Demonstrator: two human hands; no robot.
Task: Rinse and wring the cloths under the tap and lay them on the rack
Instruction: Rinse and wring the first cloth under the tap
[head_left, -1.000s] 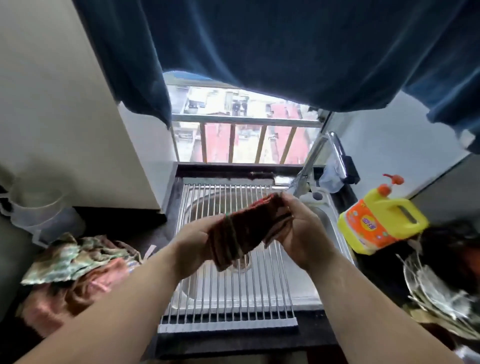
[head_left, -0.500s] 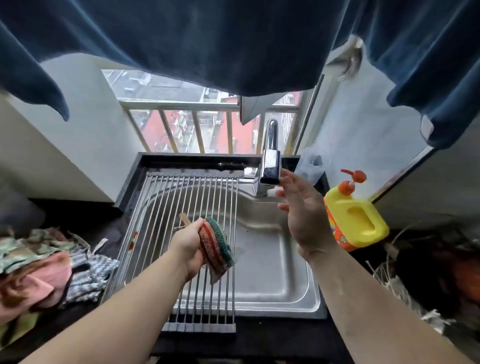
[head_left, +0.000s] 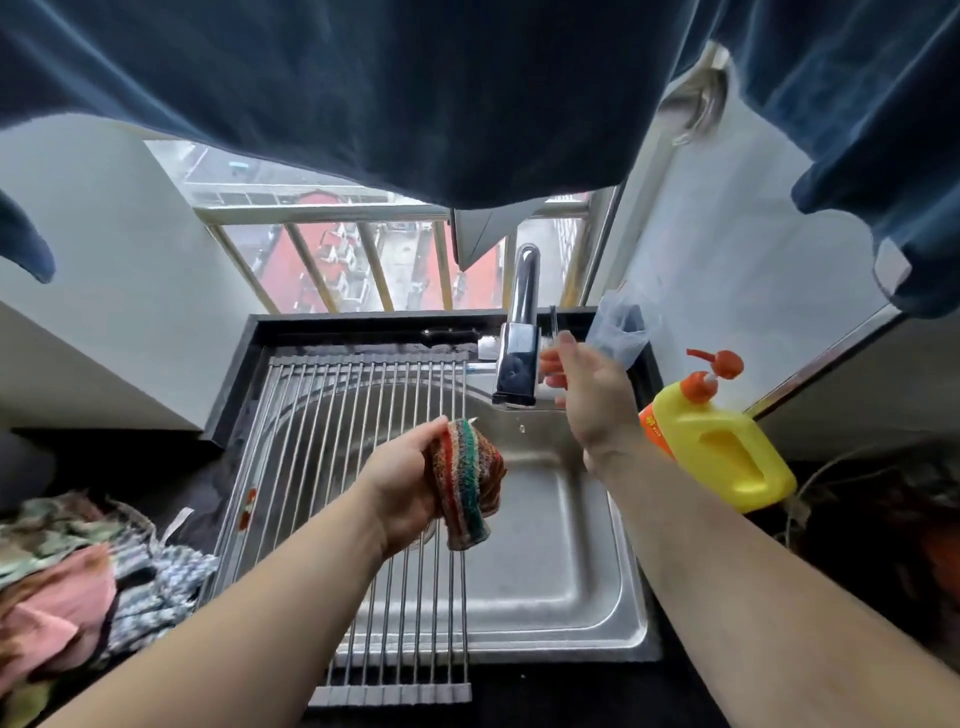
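My left hand (head_left: 402, 480) grips a bunched striped cloth (head_left: 467, 480) in red, green and brown, held over the right edge of the wire rack (head_left: 322, 457) that covers the left half of the steel sink (head_left: 561, 561). My right hand (head_left: 587, 395) is raised beside the chrome tap (head_left: 519, 332), fingers apart, just right of the spout near the thin handle; whether it touches is unclear. No water is visible. A heap of other cloths (head_left: 67, 577) lies on the dark counter at far left.
A yellow detergent bottle (head_left: 722, 447) with an orange pump stands right of the sink. Dark blue fabric (head_left: 415, 93) hangs low across the top of view. A barred window (head_left: 363, 260) is behind the sink. Cluttered wire items sit at far right.
A second ago both hands held the cloth over the rack. The right hand let go and rose to the tap; the left hand carried the cloth right, toward the open basin.
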